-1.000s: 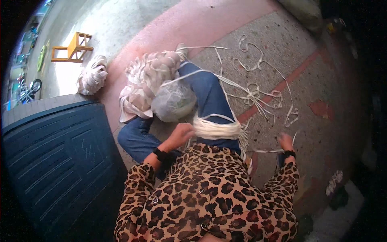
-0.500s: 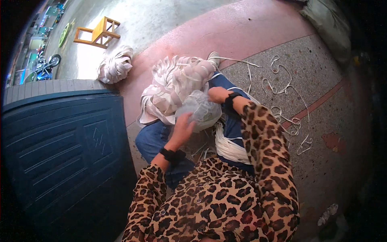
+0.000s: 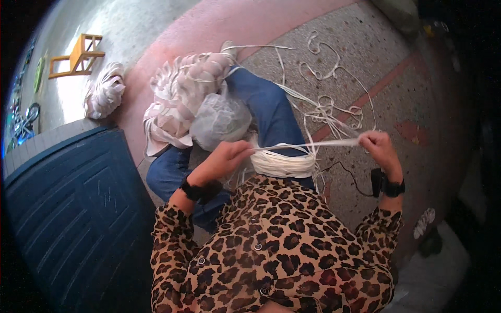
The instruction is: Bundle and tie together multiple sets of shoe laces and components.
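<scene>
A white cord [image 3: 329, 143] is stretched nearly level between my two hands, above my thigh. My left hand [image 3: 231, 157] is closed on one end of it, beside a clear plastic bag [image 3: 222, 122]. Out to the right, my right hand [image 3: 379, 148] grips the other end in a closed fist. Under the taut stretch, a thick bundle of white cords [image 3: 284, 164] lies across my thigh. Beyond the bag, a large heap of pale pink-white strips [image 3: 182, 94] rests against my legs. What the bag contains is hard to make out.
Loose white cord [image 3: 334, 107] trails in loops over the speckled floor at right. A dark blue panelled door [image 3: 78, 208] stands at left. Past it are another strip bundle [image 3: 106, 89] and a small wooden chair [image 3: 81, 55]. A pale sack [image 3: 399, 13] sits at the far right.
Both hands have left the plastic bag and drawn back toward me. The right hand has swung to the right, and a cord is now pulled tight between them. The view has shifted too.
</scene>
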Available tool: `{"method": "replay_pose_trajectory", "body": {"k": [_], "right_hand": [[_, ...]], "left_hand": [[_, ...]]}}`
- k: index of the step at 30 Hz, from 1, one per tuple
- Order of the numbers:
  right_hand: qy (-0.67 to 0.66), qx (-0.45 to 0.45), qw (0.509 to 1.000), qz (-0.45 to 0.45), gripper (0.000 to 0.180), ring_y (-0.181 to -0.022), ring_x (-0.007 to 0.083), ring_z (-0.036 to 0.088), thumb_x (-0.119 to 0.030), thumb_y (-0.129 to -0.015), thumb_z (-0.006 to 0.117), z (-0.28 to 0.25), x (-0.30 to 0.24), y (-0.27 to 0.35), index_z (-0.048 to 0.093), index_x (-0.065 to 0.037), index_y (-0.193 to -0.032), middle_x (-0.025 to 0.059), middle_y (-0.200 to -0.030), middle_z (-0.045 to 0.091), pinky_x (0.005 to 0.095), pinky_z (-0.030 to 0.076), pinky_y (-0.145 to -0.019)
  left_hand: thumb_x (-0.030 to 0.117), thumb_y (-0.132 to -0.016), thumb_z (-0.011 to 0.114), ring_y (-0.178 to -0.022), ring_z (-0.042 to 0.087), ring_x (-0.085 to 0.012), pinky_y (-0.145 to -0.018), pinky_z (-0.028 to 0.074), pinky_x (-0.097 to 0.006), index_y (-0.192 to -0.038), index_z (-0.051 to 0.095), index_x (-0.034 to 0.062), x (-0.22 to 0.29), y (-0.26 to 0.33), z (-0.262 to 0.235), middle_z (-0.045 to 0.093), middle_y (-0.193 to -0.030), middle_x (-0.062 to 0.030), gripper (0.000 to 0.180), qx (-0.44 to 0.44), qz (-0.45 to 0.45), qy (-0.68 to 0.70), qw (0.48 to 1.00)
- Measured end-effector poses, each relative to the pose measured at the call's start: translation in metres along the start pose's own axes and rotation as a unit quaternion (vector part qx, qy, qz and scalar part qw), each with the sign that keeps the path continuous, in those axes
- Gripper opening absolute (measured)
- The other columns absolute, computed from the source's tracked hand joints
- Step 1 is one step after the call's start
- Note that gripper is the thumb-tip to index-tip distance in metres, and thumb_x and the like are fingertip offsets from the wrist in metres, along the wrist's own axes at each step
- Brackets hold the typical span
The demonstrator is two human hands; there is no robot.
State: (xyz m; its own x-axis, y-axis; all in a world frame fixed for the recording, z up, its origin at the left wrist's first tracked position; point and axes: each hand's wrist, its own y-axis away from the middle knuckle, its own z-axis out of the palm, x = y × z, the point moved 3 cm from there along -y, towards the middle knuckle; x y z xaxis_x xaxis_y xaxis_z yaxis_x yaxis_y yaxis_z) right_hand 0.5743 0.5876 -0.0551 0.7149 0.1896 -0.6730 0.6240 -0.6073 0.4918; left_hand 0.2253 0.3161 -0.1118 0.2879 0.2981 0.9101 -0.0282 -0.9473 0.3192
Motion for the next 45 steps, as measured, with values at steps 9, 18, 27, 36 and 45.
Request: {"method": "replay_pose_trajectory", "body": {"k": [9, 18, 27, 36, 45], "right_hand": [[0.026, 0.054, 0.959, 0.278, 0.034, -0.077, 0.0217, 0.061, -0.031, -0.095, 0.061, 0.109, 0.356, 0.151, 0.069, 0.002, -0.093, 0.0111, -0.081, 0.065, 0.0391, 0.048, -0.072], [0.124, -0.058, 0.986, -0.091, 0.033, -0.107, 0.0403, 0.06, -0.024, -0.092, 0.058, 0.17, 0.155, -0.204, 0.063, -0.002, -0.116, 0.0229, -0.115, 0.063, 0.0487, 0.049, -0.09], [0.337, -0.277, 0.842, -0.319, 0.044, -0.111, 0.0398, 0.059, -0.03, -0.082, 0.067, 0.311, -0.131, -0.417, 0.065, -0.003, -0.116, 0.0178, -0.112, 0.065, 0.0486, 0.051, -0.092], [0.083, -0.358, 0.913, -0.176, 0.025, -0.078, 0.0268, 0.068, -0.024, -0.091, 0.058, 0.315, -0.117, -0.458, 0.068, -0.002, -0.095, 0.0172, -0.104, 0.066, 0.043, 0.056, -0.07], [-0.214, -0.027, 0.975, 0.054, 0.024, -0.052, 0.0225, 0.058, -0.027, -0.094, 0.057, 0.262, -0.025, -0.565, 0.064, -0.004, -0.098, 0.0078, -0.071, 0.058, 0.0399, 0.051, -0.045]], "left_hand": [[0.018, -0.095, 0.064, -0.076, 0.062, -0.0305, -0.07, 0.049, -0.037, -0.1, 0.068, 0.0019, -0.11, 0.031, 0.07, 0.067, -0.085, -0.0155, 0.017, -0.041, -0.076, -0.061, 0.994], [0.025, -0.095, 0.063, -0.122, 0.047, -0.0383, -0.102, 0.04, -0.045, -0.127, 0.057, 0.006, -0.118, 0.021, 0.046, 0.053, -0.132, -0.0177, 0.038, 0.013, -0.092, -0.147, 0.985], [0.01, -0.091, 0.064, -0.1, 0.064, -0.0355, -0.086, 0.051, -0.039, -0.12, 0.06, 0.0027, -0.126, 0.023, -0.013, 0.064, -0.11, -0.0188, 0.03, 0.17, -0.15, -0.051, 0.973], [0.007, -0.092, 0.063, -0.093, 0.067, -0.0307, -0.08, 0.053, -0.036, -0.115, 0.063, 0.0016, -0.138, -0.001, -0.088, 0.067, -0.102, -0.0172, 0.024, 0.248, -0.154, -0.027, 0.956], [0.008, -0.095, 0.062, -0.083, 0.066, -0.0132, -0.077, 0.052, -0.027, -0.114, 0.065, -0.0011, -0.183, 0.005, -0.101, 0.071, -0.094, -0.0064, 0.021, 0.258, -0.204, 0.032, 0.944]]}}
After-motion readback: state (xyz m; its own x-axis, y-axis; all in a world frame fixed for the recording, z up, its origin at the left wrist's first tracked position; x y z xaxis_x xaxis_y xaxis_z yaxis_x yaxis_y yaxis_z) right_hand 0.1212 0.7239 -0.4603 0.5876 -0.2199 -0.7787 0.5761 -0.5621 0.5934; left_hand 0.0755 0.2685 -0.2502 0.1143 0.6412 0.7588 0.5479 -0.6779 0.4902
